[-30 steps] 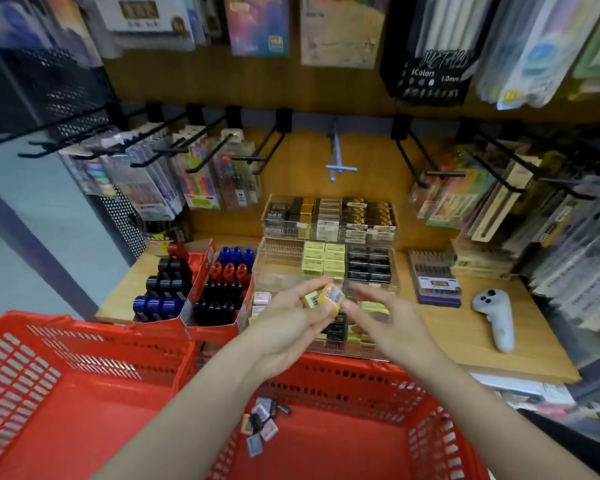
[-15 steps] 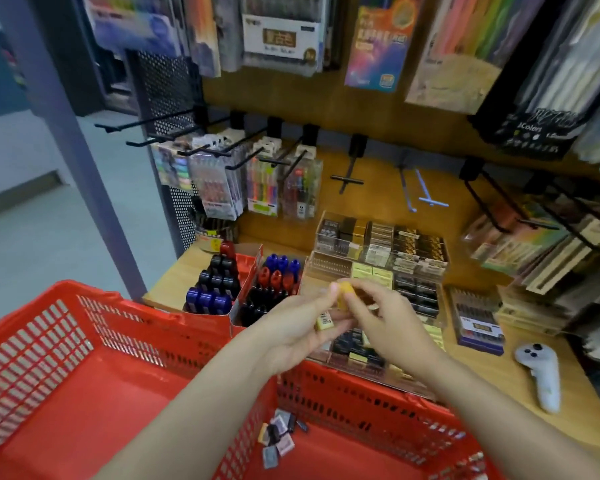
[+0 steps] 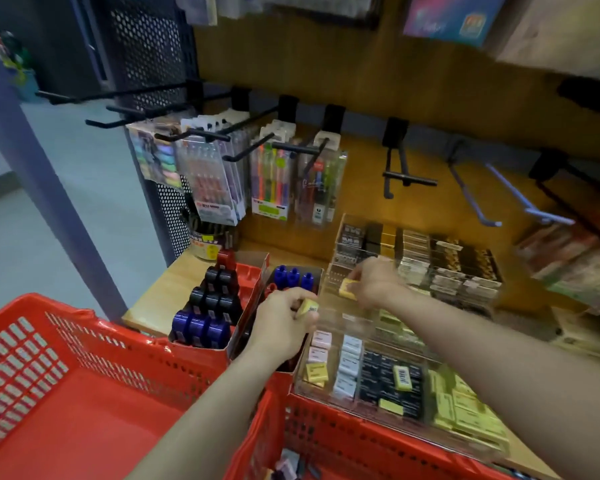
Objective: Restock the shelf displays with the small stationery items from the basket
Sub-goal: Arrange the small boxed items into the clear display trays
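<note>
Erasers in both hands at the shelf

Left hand [image 3: 284, 323] curls its fingers round a yellow eraser [image 3: 308, 307], held just above the near corner of the clear tray [image 3: 329, 398]. Right hand [image 3: 373, 282] reaches further back and pinches a second yellow eraser [image 3: 347, 289] at the front of the rear clear bins [image 3: 347, 244]. The tray holds rows of pink, white, black and yellow erasers. A red basket [image 3: 343, 434] sits below the tray's front edge, with a few small packets [image 3: 288, 465] on its floor. Another red basket [image 3: 84, 382] stands to the left. Ink bottles [image 3: 208, 306] fill a red box beside the tray.
</note>
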